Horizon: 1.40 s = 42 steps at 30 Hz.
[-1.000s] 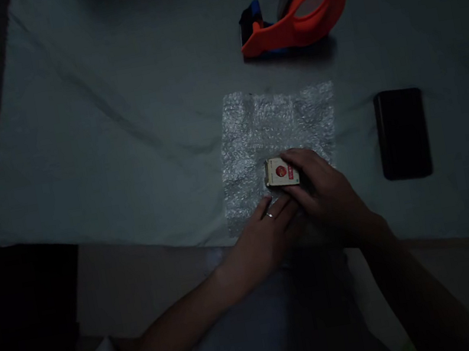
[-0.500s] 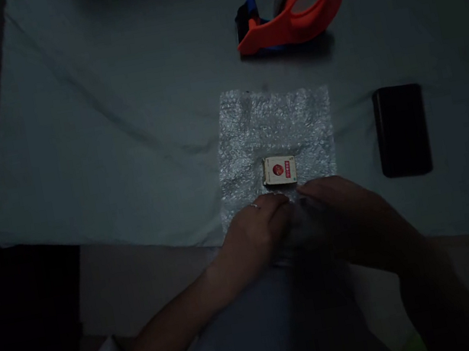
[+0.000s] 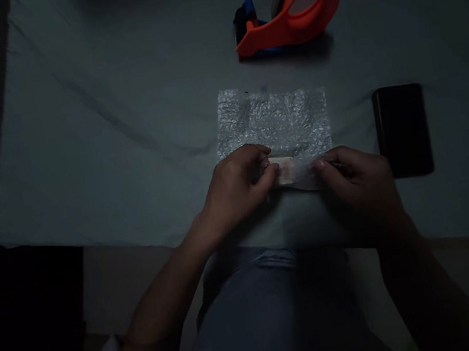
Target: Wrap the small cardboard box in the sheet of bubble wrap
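A small cream-coloured box [image 3: 286, 170] lies on a sheet of bubble wrap [image 3: 272, 118], whose near edge is folded up over it; the box's red print shows faintly through the plastic. At the box's left end is my left hand [image 3: 241, 177], thumb and fingers closed on the wrap and the box's edge. To the right of the box, my right hand [image 3: 354, 176] pinches the folded edge of the bubble wrap between thumb and fingers. The far part of the sheet lies flat on the cloth.
An orange and blue tape dispenser [image 3: 297, 24] with a tape roll stands beyond the bubble wrap. A black rectangular object [image 3: 403, 131] lies to the right, close to my right hand. Pale cloth [image 3: 126, 175] covers the table, whose near edge runs just before my lap.
Both hands have moved away from me, bringing the near edge of the bubble wrap up over the box. The right hand has also shifted right. The box's top is now covered.
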### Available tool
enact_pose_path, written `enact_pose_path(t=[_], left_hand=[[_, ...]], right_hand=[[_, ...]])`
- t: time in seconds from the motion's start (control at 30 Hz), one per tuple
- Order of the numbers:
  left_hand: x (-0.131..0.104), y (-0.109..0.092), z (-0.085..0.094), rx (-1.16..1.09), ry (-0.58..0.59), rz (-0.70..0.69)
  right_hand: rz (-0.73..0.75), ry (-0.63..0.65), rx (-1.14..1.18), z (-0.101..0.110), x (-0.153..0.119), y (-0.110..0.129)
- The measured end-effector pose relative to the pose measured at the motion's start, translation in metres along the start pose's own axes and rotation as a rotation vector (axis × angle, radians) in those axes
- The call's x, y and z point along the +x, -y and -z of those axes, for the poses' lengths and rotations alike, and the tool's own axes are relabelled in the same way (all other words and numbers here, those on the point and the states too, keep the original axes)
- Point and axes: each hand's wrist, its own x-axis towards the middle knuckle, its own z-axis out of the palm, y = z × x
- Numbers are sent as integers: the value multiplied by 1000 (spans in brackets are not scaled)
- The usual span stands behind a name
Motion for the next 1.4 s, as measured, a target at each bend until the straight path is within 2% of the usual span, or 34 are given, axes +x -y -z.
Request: enact_pose_path(t=[0.1, 0.17, 0.27, 0.33, 0.4, 0.47, 0.57, 0.73, 0.87, 0.97, 1.13, 1.23, 1.3, 1.4], left_hand=[[6, 3, -5, -27, 7, 77], [8, 3, -7, -50, 13, 105], [9, 3, -8, -93, 37, 143], [10, 3, -8, -114, 49, 159], [11, 3, -6, -131, 64, 169], [9, 3, -1, -133, 74, 186], [2, 7, 14, -99, 79, 250], [-18, 21, 35, 81, 120, 360], [-25, 24, 38, 175, 32, 333], [-24, 22, 38, 214, 40, 362], [-18, 22, 44, 53, 70, 438], [-12, 23, 47, -99, 161, 468], [-9, 24, 44, -209, 215, 470], [-9, 25, 35, -284, 187, 513]], right_hand=[[-16, -6, -33, -4, 0, -5], [28, -83, -88, -5, 0, -6], [250, -229, -222, -7, -2, 1], [450, -182, -288, -11, -4, 8], [556, -69, -321, -17, -6, 14], [544, 31, -337, -23, -6, 17], [471, 112, -322, -29, -5, 16], [436, 140, -274, -28, -5, 12], [438, 131, -243, -28, -6, 11], [432, 142, -238, -27, -6, 12], [429, 157, -221, -27, -6, 11], [426, 144, -210, -28, -6, 10], [417, 135, -204, -29, -6, 10], [438, 118, -195, -29, -6, 9]])
